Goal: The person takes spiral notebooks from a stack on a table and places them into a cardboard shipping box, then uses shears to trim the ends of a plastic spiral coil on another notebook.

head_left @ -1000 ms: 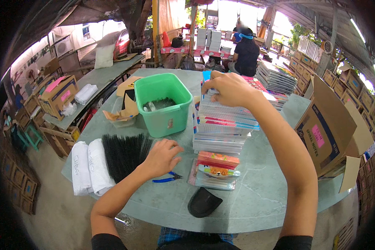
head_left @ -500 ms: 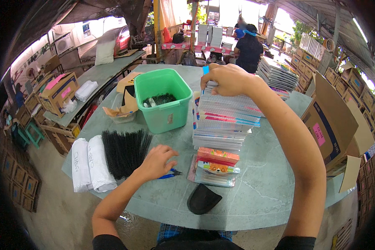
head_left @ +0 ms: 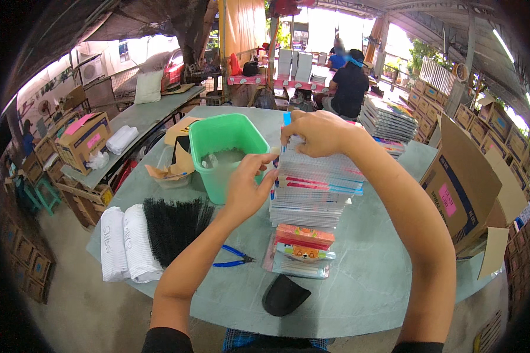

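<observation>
I see the stack standing upright on the surface right of the green bin. My right hand clamps its top; my left hand seems to pinch its left edge.

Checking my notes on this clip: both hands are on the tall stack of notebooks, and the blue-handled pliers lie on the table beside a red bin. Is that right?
Not quite. The head view shows the bin is green, not red. The rest holds: the left hand and right hand are on the stack of notebooks, and the pliers lie on the table.

Bright daylight behind (blown out), fisheye-bent dark edges.
</observation>
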Tool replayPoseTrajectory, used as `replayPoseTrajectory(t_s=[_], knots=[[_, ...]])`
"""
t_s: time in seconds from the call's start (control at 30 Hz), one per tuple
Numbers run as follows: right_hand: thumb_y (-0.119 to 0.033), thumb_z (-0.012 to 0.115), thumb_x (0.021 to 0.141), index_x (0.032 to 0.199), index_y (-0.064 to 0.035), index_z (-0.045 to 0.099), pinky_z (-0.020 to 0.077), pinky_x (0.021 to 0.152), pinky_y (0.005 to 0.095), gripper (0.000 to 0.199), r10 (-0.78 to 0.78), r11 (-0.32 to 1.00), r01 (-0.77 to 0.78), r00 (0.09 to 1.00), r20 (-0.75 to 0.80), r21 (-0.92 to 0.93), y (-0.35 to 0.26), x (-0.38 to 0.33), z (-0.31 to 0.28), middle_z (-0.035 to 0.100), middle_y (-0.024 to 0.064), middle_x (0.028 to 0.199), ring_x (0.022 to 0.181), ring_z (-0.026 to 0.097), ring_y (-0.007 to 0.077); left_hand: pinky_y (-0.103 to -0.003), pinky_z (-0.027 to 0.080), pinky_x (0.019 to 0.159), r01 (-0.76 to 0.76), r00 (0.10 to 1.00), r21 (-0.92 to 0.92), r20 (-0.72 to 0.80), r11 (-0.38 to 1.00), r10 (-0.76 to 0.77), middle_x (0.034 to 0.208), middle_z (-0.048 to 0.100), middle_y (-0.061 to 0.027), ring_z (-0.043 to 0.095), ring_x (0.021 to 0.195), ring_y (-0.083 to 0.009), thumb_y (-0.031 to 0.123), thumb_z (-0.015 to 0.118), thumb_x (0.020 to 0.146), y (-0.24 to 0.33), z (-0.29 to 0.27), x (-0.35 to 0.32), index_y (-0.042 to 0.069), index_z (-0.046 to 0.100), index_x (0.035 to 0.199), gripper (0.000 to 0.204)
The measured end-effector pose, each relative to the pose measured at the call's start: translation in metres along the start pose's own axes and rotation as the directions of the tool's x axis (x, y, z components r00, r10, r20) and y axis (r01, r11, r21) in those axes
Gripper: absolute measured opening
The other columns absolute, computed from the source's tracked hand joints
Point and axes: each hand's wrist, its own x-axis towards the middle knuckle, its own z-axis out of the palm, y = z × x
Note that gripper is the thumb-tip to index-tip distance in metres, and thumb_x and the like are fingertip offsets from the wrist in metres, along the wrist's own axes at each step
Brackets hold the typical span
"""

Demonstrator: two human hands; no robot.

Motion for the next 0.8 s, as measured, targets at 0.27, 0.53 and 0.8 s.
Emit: replayPoseTrajectory(t_s=[0.27, 0.53, 0.8], knots=[[-0.015, 0.063, 0.069, 0.098, -0.0158, 0.062, 0.0453, 0.078, 0.0410, 0.029, -0.027, 0.999, 0.028, 0.999, -0.027, 0.035, 0.007, -0.001, -0.001, 0.057, 0.0123, 0.094, 0.092, 0.058, 0.0301, -0.030, 0.048, 0.066, 0.049, 0.984, -0.203, -0.161, 0.978, -0.083, 0.093, 0.055, -0.0107, 0.057, 0.076, -0.0180, 0.006, 0.061, 0.078, 0.000, 0.034, 0.009, 0.001, 0.056, 0.103, 0.027], [-0.014, 0.069, 0.069, 0.097, -0.0154, 0.063, 0.0440, 0.079, 0.0401, 0.029, 0.023, 0.994, -0.019, 0.999, -0.035, 0.110, 0.008, -0.005, -0.004, 0.060, 0.0111, 0.097, 0.093, 0.057, 0.0290, -0.030, 0.047, 0.065, 0.059, 0.986, -0.188, -0.146, 0.980, -0.087, 0.092, 0.055, -0.0110, 0.056, 0.075, -0.0180, 0.007, 0.061, 0.078, 0.000, 0.037, 0.011, 0.001, 0.056, 0.103, 0.027], [-0.013, 0.069, 0.069, 0.096, -0.0143, 0.062, 0.0443, 0.078, 0.0402, 0.028, 0.015, 0.995, -0.011, 0.999, -0.040, 0.100, 0.008, -0.002, -0.002, 0.059, 0.0104, 0.099, 0.093, 0.057, 0.0300, -0.030, 0.046, 0.070, -0.008, 0.990, -0.091, -0.143, 0.996, -0.005, 0.096, 0.055, -0.0101, 0.055, 0.083, -0.0186, 0.005, 0.060, 0.079, -0.001, 0.033, 0.013, 0.003, 0.058, 0.106, 0.028]])
